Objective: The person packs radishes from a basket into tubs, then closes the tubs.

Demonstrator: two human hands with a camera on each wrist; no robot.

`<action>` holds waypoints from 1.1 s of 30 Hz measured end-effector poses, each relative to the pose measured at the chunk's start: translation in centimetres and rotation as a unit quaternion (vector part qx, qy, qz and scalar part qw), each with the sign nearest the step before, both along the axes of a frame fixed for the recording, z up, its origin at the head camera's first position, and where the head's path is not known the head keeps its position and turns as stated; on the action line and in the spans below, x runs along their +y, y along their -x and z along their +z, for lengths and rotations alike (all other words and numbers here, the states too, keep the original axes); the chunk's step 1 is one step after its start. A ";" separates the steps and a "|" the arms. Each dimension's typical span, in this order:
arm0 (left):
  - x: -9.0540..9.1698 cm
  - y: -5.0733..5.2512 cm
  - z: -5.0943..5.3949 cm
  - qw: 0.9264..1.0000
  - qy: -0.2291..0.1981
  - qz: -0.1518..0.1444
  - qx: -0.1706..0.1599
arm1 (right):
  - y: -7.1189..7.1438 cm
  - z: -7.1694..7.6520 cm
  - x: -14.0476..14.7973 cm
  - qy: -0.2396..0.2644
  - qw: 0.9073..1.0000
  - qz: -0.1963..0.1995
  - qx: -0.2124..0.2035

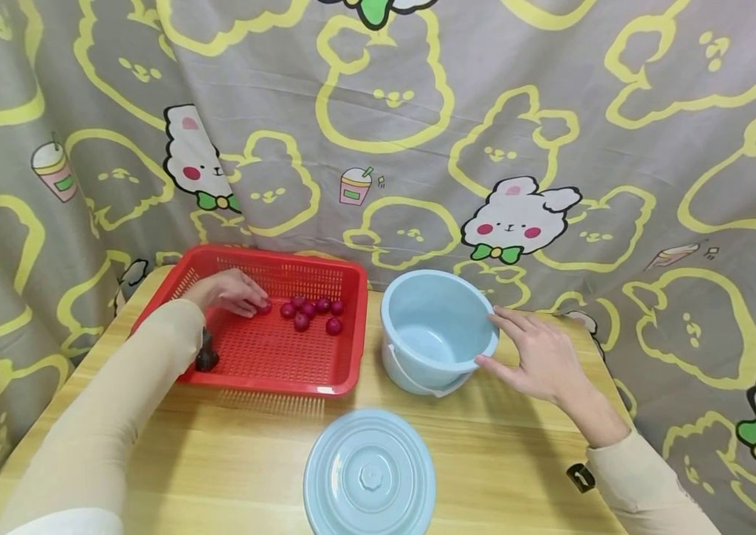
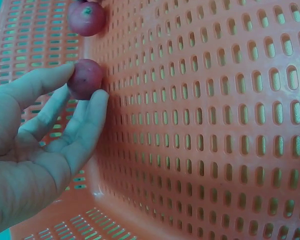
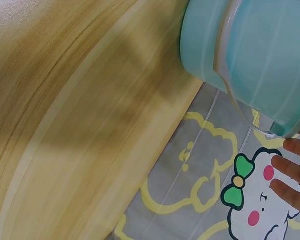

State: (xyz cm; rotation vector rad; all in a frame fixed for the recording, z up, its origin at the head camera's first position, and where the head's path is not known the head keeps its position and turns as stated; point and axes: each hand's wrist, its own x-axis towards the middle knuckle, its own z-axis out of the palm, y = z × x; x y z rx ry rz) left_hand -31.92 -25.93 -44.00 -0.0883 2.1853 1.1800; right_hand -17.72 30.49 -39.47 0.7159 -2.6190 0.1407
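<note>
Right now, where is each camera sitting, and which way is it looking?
Head: worn on the head, facing forward and down at the red basket, blue bucket and lid; sleeves, left grip and right grip show.
Left wrist: worn there, looking into the red basket; the left grip pinches a round red thing.
Right wrist: worn there, looking at the blue bucket's outside, table and curtain; some fingers show.
Shared: head and left wrist show the red basket; head and right wrist, the blue bucket.

No legible text — no labels, brands, numbers or signs.
</note>
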 end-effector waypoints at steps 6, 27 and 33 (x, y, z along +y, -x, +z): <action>0.1 -0.3 0.7 1.000 -0.019 -0.008 0.013 | 0.0 -0.1 -0.1 0.001 1.000 0.000 0.000; 1.4 -0.4 3.7 0.994 -0.090 0.007 0.062 | 0.0 0.2 0.1 -0.003 1.000 -0.006 -0.008; 2.5 -0.8 4.8 0.992 -0.104 -0.009 0.074 | 0.0 0.1 0.0 -0.002 1.000 -0.003 -0.005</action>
